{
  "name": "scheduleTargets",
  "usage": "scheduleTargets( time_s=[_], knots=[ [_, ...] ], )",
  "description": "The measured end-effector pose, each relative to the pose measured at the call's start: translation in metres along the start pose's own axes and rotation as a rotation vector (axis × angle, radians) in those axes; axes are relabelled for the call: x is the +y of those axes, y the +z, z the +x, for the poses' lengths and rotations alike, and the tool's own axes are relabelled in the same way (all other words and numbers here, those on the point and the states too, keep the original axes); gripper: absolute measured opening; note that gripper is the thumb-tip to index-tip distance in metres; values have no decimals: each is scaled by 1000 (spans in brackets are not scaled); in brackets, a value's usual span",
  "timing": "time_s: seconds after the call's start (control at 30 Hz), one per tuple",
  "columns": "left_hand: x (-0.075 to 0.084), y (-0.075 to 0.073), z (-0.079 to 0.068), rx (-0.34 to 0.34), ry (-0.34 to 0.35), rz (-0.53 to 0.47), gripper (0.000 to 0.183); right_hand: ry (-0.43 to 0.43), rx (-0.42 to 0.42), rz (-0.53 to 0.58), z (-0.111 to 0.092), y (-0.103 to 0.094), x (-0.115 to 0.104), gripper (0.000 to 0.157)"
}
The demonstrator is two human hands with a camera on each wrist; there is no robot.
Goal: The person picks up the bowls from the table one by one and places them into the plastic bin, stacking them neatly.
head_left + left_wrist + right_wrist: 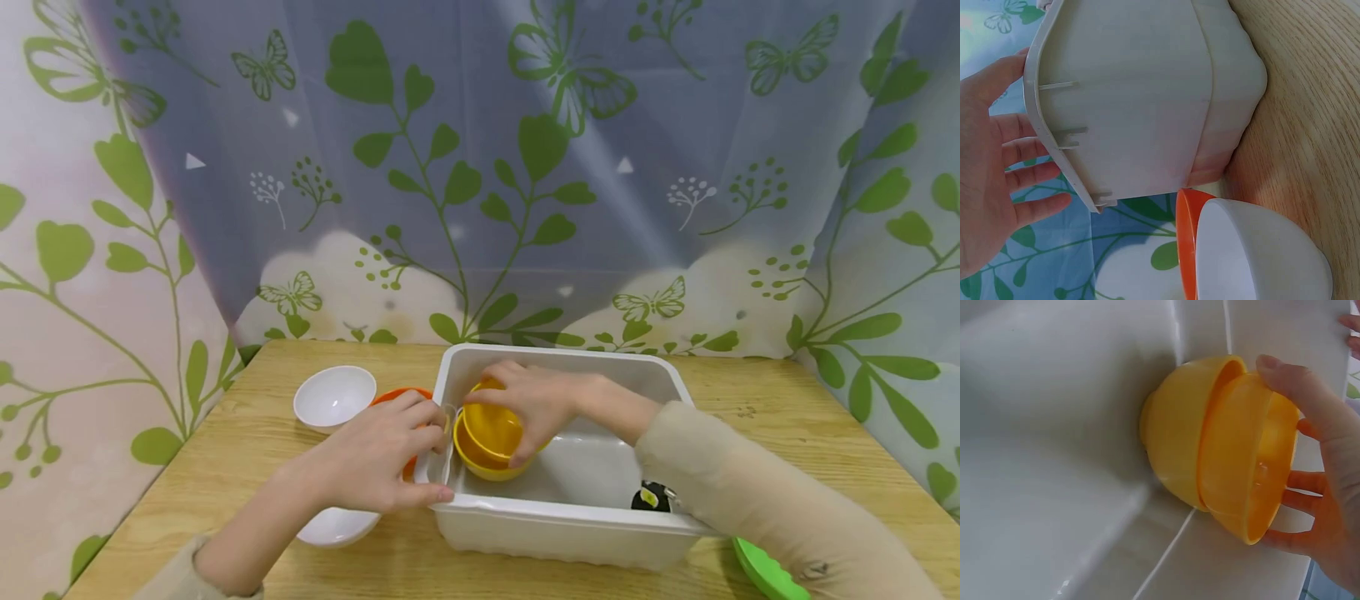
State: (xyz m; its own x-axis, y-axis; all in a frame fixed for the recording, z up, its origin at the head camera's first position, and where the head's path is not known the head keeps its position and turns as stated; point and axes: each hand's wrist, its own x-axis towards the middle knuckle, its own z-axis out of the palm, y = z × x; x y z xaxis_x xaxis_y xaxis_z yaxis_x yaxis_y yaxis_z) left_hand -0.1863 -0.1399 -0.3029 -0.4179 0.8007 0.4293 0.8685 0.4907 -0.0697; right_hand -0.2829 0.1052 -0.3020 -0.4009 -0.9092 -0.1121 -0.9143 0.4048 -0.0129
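Observation:
My right hand [528,400] holds a yellow bowl [1235,456] by its rim, thumb on one side and fingers on the other. That bowl sits partly nested, at a tilt, in a second yellow bowl [1175,431]. Both are inside a white plastic tub [570,512], at its left end. My left hand [390,454] rests on the tub's left rim, its fingers [1025,150] spread and fairly straight in the left wrist view. Left of the tub, an orange bowl [405,393] is partly hidden by this hand.
Two white bowls [335,397] [339,527] stand on the wooden table [225,450] at the left. A black round thing with a yellow patch [649,497] is in the tub's near right corner. Something green [765,571] shows beneath the right sleeve. A patterned curtain [480,208] hangs behind.

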Motion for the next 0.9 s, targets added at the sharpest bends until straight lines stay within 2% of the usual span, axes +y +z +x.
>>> scheduleTargets(
  time_s=[0.9],
  knots=[
    [-1,3,-1,14,-4,-16,40,-8,-55,-62,16,16,-3,91]
  ],
)
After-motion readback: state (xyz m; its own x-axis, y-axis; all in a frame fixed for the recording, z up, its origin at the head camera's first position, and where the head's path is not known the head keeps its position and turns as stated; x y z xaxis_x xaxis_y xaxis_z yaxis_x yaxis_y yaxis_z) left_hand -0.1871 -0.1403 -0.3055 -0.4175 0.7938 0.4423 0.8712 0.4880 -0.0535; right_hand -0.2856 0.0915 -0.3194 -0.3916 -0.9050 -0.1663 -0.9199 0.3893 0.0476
